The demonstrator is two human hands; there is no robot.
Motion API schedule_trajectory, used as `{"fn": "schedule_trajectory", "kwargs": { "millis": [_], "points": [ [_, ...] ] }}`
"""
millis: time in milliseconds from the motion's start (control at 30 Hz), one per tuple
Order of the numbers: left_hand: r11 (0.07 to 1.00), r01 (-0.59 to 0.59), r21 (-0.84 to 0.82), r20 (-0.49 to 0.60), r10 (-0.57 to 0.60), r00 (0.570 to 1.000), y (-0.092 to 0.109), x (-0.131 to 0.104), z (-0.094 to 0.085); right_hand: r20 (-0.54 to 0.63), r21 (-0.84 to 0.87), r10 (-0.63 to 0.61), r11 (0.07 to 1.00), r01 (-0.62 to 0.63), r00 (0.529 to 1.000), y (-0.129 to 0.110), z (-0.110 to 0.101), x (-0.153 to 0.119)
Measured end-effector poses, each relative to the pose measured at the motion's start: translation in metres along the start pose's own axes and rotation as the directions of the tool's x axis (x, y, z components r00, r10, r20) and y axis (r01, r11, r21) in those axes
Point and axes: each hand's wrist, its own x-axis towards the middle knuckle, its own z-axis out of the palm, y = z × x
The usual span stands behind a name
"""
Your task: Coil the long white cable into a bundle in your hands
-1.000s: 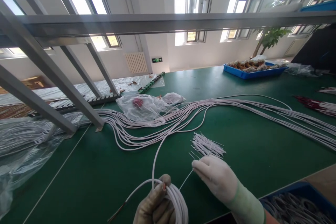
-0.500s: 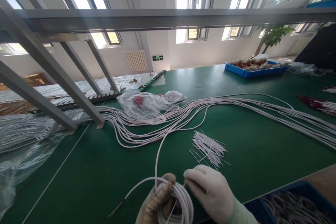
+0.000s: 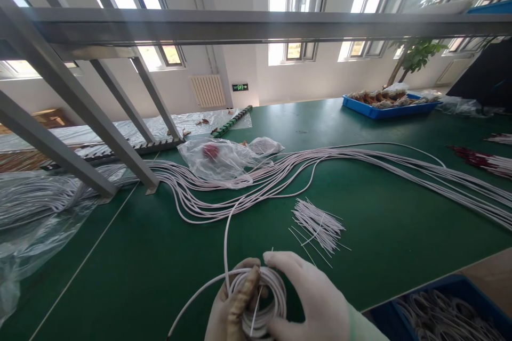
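White cable coil (image 3: 260,298) sits low over the desk (image 3: 380,224), several tight loops, tail running off to the bundle. Left hand (image 3: 230,311) grips it; right hand (image 3: 310,298) now clasps it too, tie (image 3: 256,306) threaded through, off the tie pile.

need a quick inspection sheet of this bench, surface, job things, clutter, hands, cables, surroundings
surface: green table, long and mostly covered in cable runs.
job's things: coil of white cable held at the near edge; a thin white tie crosses the coil; pile of white ties lies just beyond.
clutter: clear plastic bag with something red inside; plastic sheeting at left.
hands: left hand and right hand, both gloved, grip the coil.
cables: bundle of white cables runs across the table; one strand leads into the coil.
surroundings: blue tray at far right, blue bin of coils near right, metal frame, windows, potted plant.
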Motion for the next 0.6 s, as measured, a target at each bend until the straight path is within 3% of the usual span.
{"fn": "schedule_trajectory", "kwargs": {
  "millis": [167,367,467,600],
  "points": [
    [0.999,0.044,-0.011,0.023,-0.044,0.999,-0.002,0.008,-0.002,-0.125,0.036,-0.033,0.999,0.038,0.992,-0.001,0.019,0.003],
    [0.994,0.072,-0.078,0.106,-0.064,0.992,-0.001,0.004,0.007,-0.299,0.224,-0.056,0.966,0.127,0.953,-0.001,0.014,0.007],
    [0.998,0.011,-0.054,0.097,-0.006,0.995,-0.005,0.000,0.009,-0.298,0.381,-0.045,0.910,0.162,0.954,0.003,0.009,0.009],
    [0.997,-0.009,-0.075,0.167,0.022,0.986,-0.011,0.000,0.003,-0.251,0.439,-0.038,0.886,0.149,0.967,0.007,0.000,0.012]
  ]
}}
